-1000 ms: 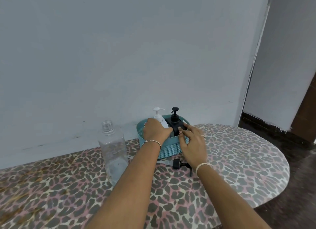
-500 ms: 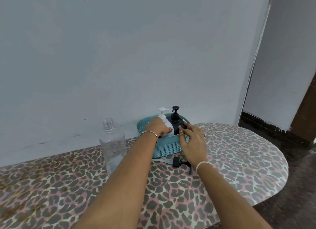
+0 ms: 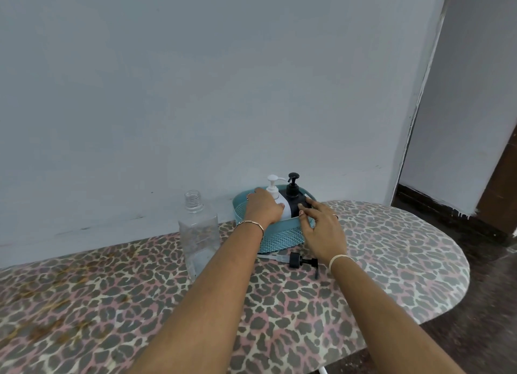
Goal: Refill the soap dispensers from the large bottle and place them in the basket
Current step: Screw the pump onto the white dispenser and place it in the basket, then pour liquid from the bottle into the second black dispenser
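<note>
Curling round the white dispenser (image 3: pixel 275 194), left grip (image 3: pixel 264 207); right grip (image 3: pixel 321 229) spread, touching the black dispenser (image 3: pixel 293 200).

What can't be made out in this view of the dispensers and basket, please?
All in the head view:
- White dispenser body: covered by the left hand.
- Black dispenser fill level: opaque, with the right hand across it.
- Basket floor: behind its near wall and both hands.
- Bottle, lower right: behind the left forearm.

Inside the teal woven basket (image 3: pixel 282 238), a white plastic pump dispenser (image 3: pixel 272 190) stands left of a black pump dispenser (image 3: pixel 293 191); a clear large bottle (image 3: pixel 198 234) stands farther left.
</note>
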Action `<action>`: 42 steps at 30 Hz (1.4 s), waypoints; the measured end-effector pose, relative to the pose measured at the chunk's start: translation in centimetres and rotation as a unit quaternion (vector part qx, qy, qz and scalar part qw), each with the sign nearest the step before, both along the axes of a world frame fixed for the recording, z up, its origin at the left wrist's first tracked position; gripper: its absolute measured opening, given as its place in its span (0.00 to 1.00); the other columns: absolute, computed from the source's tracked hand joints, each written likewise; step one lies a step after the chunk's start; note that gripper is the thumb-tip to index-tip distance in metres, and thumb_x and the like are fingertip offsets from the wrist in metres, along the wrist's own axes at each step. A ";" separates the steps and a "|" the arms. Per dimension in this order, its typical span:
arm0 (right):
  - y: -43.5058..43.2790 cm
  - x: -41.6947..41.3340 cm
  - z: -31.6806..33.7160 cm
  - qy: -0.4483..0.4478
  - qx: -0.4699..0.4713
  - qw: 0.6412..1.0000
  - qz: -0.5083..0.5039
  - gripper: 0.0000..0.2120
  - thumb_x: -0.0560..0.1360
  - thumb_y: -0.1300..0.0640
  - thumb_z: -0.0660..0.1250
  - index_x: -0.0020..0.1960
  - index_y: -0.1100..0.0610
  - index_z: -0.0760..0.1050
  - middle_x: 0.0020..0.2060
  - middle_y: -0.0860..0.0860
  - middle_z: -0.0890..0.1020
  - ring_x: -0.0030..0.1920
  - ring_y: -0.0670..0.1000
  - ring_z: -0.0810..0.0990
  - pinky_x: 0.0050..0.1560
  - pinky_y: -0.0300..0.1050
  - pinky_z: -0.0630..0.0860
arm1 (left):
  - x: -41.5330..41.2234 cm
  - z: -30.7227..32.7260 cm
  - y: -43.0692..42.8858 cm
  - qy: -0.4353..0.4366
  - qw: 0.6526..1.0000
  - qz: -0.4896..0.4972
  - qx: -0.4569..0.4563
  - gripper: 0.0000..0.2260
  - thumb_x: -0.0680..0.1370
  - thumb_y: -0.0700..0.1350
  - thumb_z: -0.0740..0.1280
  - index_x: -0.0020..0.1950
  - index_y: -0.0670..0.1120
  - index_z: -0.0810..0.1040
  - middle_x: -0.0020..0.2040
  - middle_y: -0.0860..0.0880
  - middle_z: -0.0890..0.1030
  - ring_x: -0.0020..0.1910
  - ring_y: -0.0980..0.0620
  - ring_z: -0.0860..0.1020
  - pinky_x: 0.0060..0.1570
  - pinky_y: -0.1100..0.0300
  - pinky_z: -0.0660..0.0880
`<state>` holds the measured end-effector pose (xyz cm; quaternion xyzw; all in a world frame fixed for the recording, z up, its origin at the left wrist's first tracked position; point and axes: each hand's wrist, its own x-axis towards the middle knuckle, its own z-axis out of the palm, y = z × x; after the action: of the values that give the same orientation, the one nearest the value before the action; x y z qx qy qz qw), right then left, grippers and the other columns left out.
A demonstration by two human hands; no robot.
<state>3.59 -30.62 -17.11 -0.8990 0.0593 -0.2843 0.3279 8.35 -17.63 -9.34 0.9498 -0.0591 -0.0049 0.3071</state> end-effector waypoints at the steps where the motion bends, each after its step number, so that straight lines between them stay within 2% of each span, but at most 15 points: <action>1: 0.1 -0.3 0.4 0.015 0.000 1.000 0.004 0.16 0.80 0.51 0.60 0.65 0.51 0.77 0.70 0.47 0.70 0.71 0.50 0.66 0.69 0.46 0.62 | -0.5 0.3 0.3 -0.010 1.000 0.005 -0.025 0.27 0.78 0.49 0.66 0.70 0.38 0.61 0.69 0.38 0.66 0.67 0.42 0.69 0.60 0.54 0.68; 5: 1.2 -2.0 1.3 0.036 -0.008 0.999 0.008 0.18 0.79 0.52 0.61 0.68 0.49 0.73 0.72 0.49 0.68 0.72 0.51 0.64 0.70 0.47 0.60 | -3.1 1.1 1.5 -0.066 0.995 -0.003 -0.070 0.22 0.77 0.45 0.66 0.69 0.39 0.65 0.67 0.39 0.70 0.65 0.42 0.71 0.57 0.56 0.68; 9: 3.7 -4.7 1.7 0.043 -0.013 0.999 0.025 0.21 0.78 0.53 0.63 0.70 0.50 0.70 0.71 0.48 0.68 0.71 0.51 0.64 0.70 0.48 0.61 | -6.8 0.8 2.8 -0.087 0.988 -0.031 -0.120 0.23 0.77 0.43 0.66 0.70 0.41 0.66 0.67 0.42 0.72 0.66 0.44 0.71 0.61 0.56 0.68; 12: 6.0 -7.1 1.8 0.040 -0.025 0.998 0.038 0.21 0.77 0.54 0.63 0.70 0.54 0.70 0.69 0.50 0.70 0.69 0.52 0.67 0.68 0.48 0.63 | -10.0 -0.1 4.5 -0.107 0.985 -0.026 -0.130 0.20 0.77 0.43 0.66 0.68 0.43 0.69 0.66 0.44 0.74 0.64 0.46 0.72 0.60 0.58 0.68; 17: 9.7 -10.9 1.6 0.014 -0.012 0.999 0.048 0.18 0.76 0.55 0.64 0.66 0.55 0.72 0.61 0.52 0.74 0.64 0.53 0.70 0.62 0.48 0.69 | -15.0 -2.2 8.8 -0.130 0.972 0.021 -0.193 0.15 0.75 0.40 0.66 0.62 0.43 0.74 0.60 0.47 0.77 0.59 0.50 0.75 0.58 0.60 0.70; 24: 15.6 -13.1 1.3 0.033 -0.024 0.992 0.122 0.17 0.76 0.54 0.64 0.64 0.55 0.72 0.59 0.52 0.75 0.60 0.53 0.73 0.59 0.49 0.72 | -18.5 -4.9 17.3 -0.136 0.962 0.134 -0.196 0.14 0.76 0.41 0.67 0.62 0.43 0.75 0.58 0.48 0.79 0.57 0.50 0.77 0.57 0.58 0.73; 28: 19.6 -12.7 1.4 0.045 -0.012 0.983 0.180 0.17 0.76 0.55 0.65 0.64 0.54 0.71 0.59 0.51 0.76 0.59 0.51 0.75 0.60 0.47 0.72 | -19.0 -5.6 22.4 -0.133 0.955 0.183 -0.194 0.13 0.77 0.41 0.66 0.62 0.44 0.74 0.57 0.48 0.78 0.45 0.56 0.74 0.46 0.61 0.71; 31: 23.0 -11.8 1.3 0.054 -0.006 0.975 0.216 0.18 0.75 0.55 0.65 0.65 0.53 0.72 0.60 0.49 0.76 0.60 0.50 0.74 0.62 0.45 0.71 | -18.7 -6.0 26.2 -0.127 0.946 0.227 -0.192 0.14 0.78 0.42 0.66 0.63 0.44 0.73 0.58 0.48 0.78 0.41 0.57 0.73 0.45 0.60 0.72; 37: 30.5 -9.2 1.4 0.070 -0.002 0.956 0.284 0.19 0.75 0.55 0.65 0.65 0.54 0.72 0.59 0.48 0.76 0.59 0.48 0.75 0.62 0.44 0.72 | -17.3 -6.3 33.4 -0.146 0.925 0.293 -0.193 0.16 0.77 0.42 0.67 0.65 0.44 0.73 0.60 0.48 0.77 0.53 0.51 0.76 0.48 0.62 0.70; 42: 37.5 -6.7 1.4 0.075 -0.001 0.939 0.336 0.19 0.75 0.55 0.65 0.66 0.52 0.71 0.60 0.47 0.75 0.59 0.47 0.74 0.61 0.43 0.72 | -16.1 -5.9 39.6 -0.195 0.885 0.379 -0.187 0.19 0.75 0.41 0.68 0.65 0.44 0.70 0.56 0.48 0.76 0.51 0.47 0.77 0.52 0.52 0.76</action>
<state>-3.10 6.90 -15.74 -0.8855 -0.2221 -0.0897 0.3981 -7.75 22.00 -15.21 0.8063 0.2467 0.3087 0.4401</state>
